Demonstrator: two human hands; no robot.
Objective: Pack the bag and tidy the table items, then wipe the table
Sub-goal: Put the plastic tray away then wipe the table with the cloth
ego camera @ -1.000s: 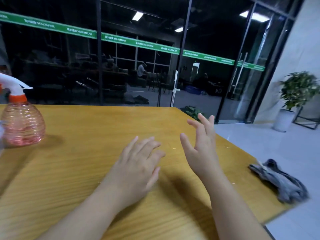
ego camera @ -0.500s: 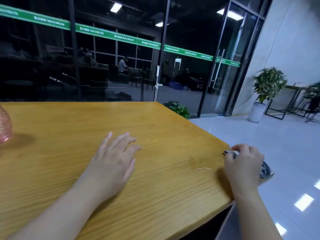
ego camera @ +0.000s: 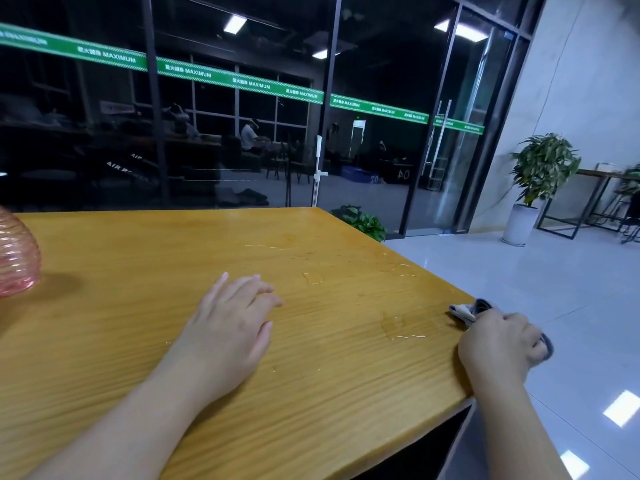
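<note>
Wood-grain table fills the lower view, its yellow top spotted with small clear wet patches. Nearest, the left hand lies palm down on the wood near the middle, fingers straight and loosely spread, holding nothing. At the table's right edge the right hand is curled tight around a grey cloth, 1 crumpled corner poking out onto the tabletop ahead of the knuckles. Farther off, at the left border, the ribbed pink body of a spray bottle stands on the table, its top cut off by the frame. Beyond the table, dark glass walls carry a green band, and a potted plant stands on the pale floor.
</note>
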